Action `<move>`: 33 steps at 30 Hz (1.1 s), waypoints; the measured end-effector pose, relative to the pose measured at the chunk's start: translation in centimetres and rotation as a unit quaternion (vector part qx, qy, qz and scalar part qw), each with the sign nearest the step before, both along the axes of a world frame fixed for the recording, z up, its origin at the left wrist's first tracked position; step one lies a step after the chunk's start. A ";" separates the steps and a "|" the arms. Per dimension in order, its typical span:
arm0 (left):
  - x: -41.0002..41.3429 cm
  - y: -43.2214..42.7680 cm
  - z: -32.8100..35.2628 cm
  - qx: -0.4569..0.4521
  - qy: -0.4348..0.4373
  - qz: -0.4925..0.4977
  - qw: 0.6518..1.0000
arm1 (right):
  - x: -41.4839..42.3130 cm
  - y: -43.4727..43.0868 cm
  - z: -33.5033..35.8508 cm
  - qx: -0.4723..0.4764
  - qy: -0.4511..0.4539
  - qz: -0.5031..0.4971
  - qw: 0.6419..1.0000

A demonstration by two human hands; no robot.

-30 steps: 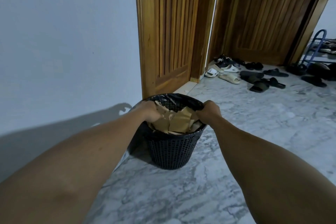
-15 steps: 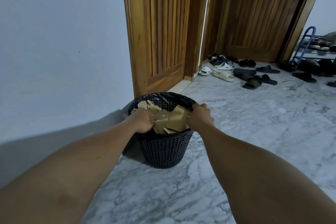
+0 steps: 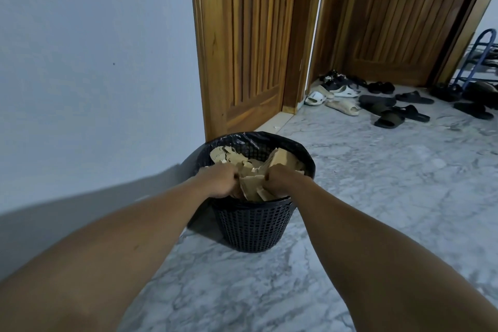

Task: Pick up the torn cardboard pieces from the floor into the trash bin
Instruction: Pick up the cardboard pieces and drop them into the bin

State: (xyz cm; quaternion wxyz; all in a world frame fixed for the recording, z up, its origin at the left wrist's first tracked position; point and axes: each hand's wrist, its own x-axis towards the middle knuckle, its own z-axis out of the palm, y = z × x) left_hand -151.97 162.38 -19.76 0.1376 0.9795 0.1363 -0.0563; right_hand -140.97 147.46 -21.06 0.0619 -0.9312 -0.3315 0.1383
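Note:
A black perforated trash bin (image 3: 253, 226) with a black liner stands on the marble floor by the white wall. Torn brown cardboard pieces (image 3: 280, 159) fill it to the rim. My left hand (image 3: 219, 180) and my right hand (image 3: 280, 179) are both inside the bin's mouth, fingers curled into the cardboard pieces between them. The fingertips are hidden among the pieces.
A wooden door (image 3: 242, 43) stands just behind the bin, a second door (image 3: 398, 16) further right. Several sandals and slippers (image 3: 382, 108) lie scattered on the floor by the doors. A blue shoe rack (image 3: 482, 56) stands at the far right.
Both hands moved from the bin's rim inward over the cardboard and closer together, curling onto the pieces. The view has shifted closer to the bin.

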 end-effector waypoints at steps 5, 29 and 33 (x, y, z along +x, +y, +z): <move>3.7 2.0 -0.7 0.060 0.076 0.022 0.995 | 2.5 1.3 -1.3 -0.029 0.003 -0.003 1.000; 2.4 0.4 0.8 0.079 -0.049 0.114 0.989 | 0.9 -1.2 2.2 0.168 -0.082 -0.126 0.974; -0.5 0.9 0.8 -0.015 -0.032 0.206 0.978 | -0.5 -3.5 1.8 0.175 -0.007 -0.320 0.931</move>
